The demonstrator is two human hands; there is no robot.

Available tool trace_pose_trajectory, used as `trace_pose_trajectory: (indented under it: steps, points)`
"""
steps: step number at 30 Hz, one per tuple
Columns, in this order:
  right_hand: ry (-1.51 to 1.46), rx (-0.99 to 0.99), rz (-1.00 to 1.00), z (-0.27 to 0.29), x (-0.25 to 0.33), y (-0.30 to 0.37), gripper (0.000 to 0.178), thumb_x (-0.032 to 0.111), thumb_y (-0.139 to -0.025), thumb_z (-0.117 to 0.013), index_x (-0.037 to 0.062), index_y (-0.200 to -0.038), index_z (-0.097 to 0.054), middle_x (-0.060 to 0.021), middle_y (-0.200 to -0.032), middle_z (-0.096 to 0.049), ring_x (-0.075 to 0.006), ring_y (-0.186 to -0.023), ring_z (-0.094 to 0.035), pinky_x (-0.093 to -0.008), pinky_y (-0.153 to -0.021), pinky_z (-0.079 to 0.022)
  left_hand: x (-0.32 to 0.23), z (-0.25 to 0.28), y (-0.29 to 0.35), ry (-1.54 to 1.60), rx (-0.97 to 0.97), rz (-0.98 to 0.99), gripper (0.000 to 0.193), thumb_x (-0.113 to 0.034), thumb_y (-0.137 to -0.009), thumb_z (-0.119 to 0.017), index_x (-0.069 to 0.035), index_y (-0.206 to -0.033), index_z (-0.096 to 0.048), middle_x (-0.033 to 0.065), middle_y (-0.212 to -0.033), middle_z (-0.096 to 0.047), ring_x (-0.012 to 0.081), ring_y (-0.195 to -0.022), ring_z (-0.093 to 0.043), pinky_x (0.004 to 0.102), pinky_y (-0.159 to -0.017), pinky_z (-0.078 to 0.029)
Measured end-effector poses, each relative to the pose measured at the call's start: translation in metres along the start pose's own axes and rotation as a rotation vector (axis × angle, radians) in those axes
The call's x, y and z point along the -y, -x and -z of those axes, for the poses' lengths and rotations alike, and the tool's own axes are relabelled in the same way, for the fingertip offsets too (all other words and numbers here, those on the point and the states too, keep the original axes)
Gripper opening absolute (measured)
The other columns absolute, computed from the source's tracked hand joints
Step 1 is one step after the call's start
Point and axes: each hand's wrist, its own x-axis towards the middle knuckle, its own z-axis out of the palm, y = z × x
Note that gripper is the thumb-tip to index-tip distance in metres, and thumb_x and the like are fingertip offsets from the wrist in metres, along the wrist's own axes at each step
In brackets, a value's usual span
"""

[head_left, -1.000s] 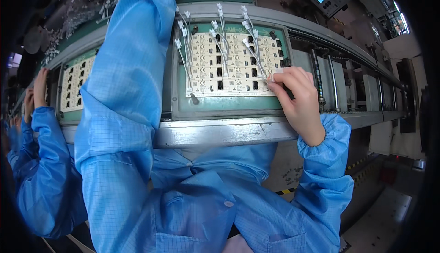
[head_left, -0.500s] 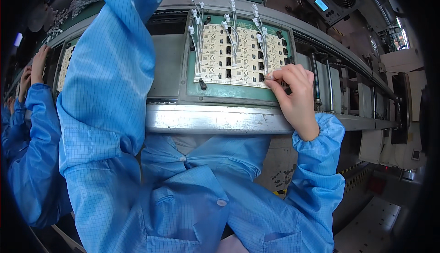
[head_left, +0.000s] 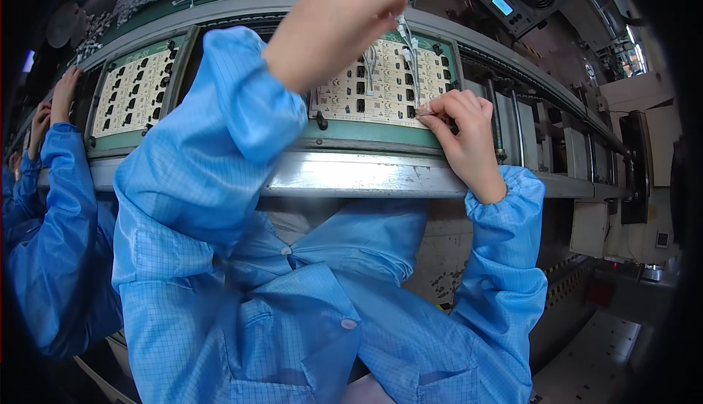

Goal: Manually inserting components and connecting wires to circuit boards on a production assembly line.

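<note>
Several white cables (head_left: 407,54) were laid across the cream circuit-board panel (head_left: 384,104), held in a green tray (head_left: 381,137) behind a steel rail (head_left: 351,174). One cable's lower end was pinched by the right hand (head_left: 463,127) at the panel's lower right. The blurred left hand (head_left: 338,24) was curled above; whether anything was gripped could not be told. Farther left, a second panel (head_left: 130,90) was seen beside a co-worker's hands (head_left: 64,98).
</note>
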Motion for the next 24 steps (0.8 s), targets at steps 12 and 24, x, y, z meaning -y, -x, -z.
trace_pose_trajectory:
  steps: [12, 24]
  points:
    - [0.163, -0.011, 0.126, 0.004, 0.014, -0.001, 0.007, 0.006, -0.085, -0.074, 0.0081, -0.089, -0.068, -0.0005, -0.092, -0.064, -0.0213, -0.090, -0.059, -0.0389, -0.091, -0.034, -0.025, -0.016, 0.042, -0.119, 0.117, -0.103, 0.016, -0.011, -0.081, -0.071, -0.008, -0.095, -0.064, 0.0054, -0.090, -0.066, 0.0271, -0.094, -0.062, 0.0402, -0.082, -0.045]
    - [0.114, -0.124, 0.121, 0.005, 0.006, 0.013, 0.019, 0.003, -0.083, -0.073, 0.0070, -0.101, -0.076, -0.0092, -0.116, -0.065, -0.0289, -0.110, -0.059, -0.0411, -0.098, -0.040, -0.034, -0.029, 0.059, -0.152, 0.123, -0.053, 0.007, -0.012, -0.080, -0.069, -0.013, -0.086, -0.073, -0.0005, -0.090, -0.067, 0.0224, -0.100, -0.059, 0.0397, -0.090, -0.040]
